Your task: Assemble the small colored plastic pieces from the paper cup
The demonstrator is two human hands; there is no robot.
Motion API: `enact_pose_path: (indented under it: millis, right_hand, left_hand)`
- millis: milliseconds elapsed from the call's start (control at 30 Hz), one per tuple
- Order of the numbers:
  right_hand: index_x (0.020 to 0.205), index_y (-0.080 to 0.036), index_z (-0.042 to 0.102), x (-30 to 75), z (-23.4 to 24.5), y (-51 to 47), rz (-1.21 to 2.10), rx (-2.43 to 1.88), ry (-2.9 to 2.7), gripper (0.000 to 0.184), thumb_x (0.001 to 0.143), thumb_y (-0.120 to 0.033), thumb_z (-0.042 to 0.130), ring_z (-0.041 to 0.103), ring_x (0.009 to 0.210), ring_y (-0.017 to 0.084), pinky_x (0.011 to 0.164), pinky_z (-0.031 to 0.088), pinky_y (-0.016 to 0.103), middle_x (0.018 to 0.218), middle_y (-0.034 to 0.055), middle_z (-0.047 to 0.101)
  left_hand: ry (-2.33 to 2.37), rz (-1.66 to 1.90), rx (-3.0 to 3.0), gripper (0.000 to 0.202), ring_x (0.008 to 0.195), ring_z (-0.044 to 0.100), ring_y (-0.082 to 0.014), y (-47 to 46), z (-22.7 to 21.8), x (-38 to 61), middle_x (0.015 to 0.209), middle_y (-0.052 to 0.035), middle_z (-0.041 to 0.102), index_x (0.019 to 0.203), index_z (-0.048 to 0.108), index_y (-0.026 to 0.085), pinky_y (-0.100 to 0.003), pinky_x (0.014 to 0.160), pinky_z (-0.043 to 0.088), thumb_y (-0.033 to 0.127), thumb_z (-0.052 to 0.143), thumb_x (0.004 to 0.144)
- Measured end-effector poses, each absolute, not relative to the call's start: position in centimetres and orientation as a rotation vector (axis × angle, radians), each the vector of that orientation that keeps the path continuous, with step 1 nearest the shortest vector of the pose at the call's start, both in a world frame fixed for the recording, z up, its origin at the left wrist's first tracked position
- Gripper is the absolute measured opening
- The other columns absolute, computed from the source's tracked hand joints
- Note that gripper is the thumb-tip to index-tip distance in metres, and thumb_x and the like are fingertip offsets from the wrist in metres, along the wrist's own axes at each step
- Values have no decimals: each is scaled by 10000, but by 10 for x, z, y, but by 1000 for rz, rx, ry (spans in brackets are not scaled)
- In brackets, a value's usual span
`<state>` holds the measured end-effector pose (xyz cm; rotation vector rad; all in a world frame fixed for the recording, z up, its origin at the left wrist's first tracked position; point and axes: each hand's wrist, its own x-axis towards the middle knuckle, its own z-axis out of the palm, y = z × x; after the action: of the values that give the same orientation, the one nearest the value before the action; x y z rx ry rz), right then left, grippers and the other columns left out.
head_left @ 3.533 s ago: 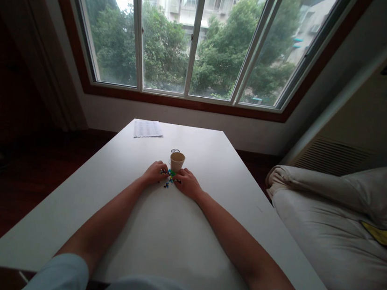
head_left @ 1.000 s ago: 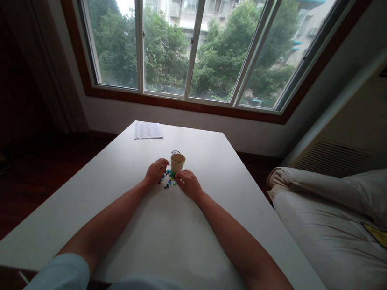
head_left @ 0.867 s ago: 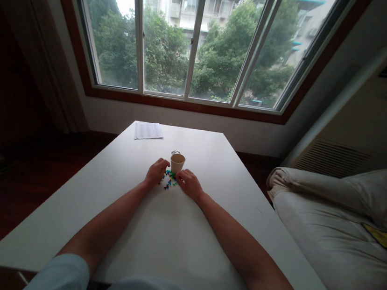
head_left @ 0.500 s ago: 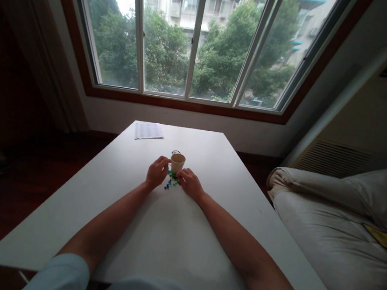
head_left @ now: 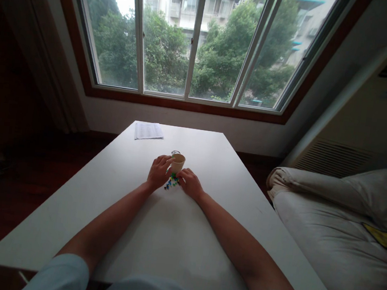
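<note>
A small tan paper cup [head_left: 178,162] stands upright near the middle of the white table [head_left: 169,226]. My left hand [head_left: 158,172] is raised at the cup's left side, its pinched fingertips at the rim; what they hold is too small to see. Just in front of the cup lies a little heap of blue and green beads [head_left: 171,182]. My right hand [head_left: 190,183] rests on the table at the right of the heap, fingers curled down onto the beads.
A printed sheet of paper [head_left: 148,130] lies at the table's far left corner. A small dark ring-shaped thing [head_left: 174,152] sits just behind the cup. A bed with pale bedding [head_left: 338,228] stands on the right, a big window [head_left: 196,37] behind.
My left hand has lifted off the bead heap and moved up and right to the cup's rim. My right hand has stayed at the beads.
</note>
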<state>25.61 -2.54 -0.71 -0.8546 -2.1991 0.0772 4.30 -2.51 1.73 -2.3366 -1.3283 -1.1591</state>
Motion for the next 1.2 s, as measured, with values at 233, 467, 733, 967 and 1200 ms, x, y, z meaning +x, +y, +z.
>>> enact_pose_path:
  millis: [233,467,733,967,1200]
  right_hand:
    - [985,-251,712,256,-8,-24,69,-846,-2177,179,989,-146,568,570,945,213,857,482,330,983,56,691]
    - [994,-242,713,256,-5,-25,61,-842,-2170,187,1003,-161,545,559,961,222,875,491,349,991,68,687]
    - [1005,-236,719,257,3,-31,7,-901,-2086,208,1006,-182,518,561,983,246,881,516,389,979,84,676]
    - [1211,-247,705,260,10,-33,-52,-938,-1896,314,1035,-218,446,581,1102,281,979,524,470,1121,110,687]
    - [1559,-239,469,257,4,-27,-131,-943,-1991,528,1038,-323,492,454,1429,312,1190,409,546,1516,126,538]
  left_hand:
    - [-1342,-1096,-2386,461,1421,446,-301,-25,17,43,1503,-90,579,1441,574,228,-500,1176,397,242,540,982]
    - [-1320,-1132,-2408,461,1424,446,-296,-23,14,42,1506,-95,572,1436,565,228,-511,1188,398,223,551,976]
    - [-1329,-1262,-2396,429,1368,493,-278,-23,14,41,1449,-106,581,1397,578,239,-505,1168,431,201,550,970]
    - [-1446,-1384,-2308,396,1309,523,-282,-12,1,34,1382,-116,603,1362,588,221,-497,1137,456,221,541,969]
    - [-1660,-1269,-2382,342,1197,585,-286,4,-22,29,1278,-111,665,1210,687,212,-496,1079,488,196,633,873]
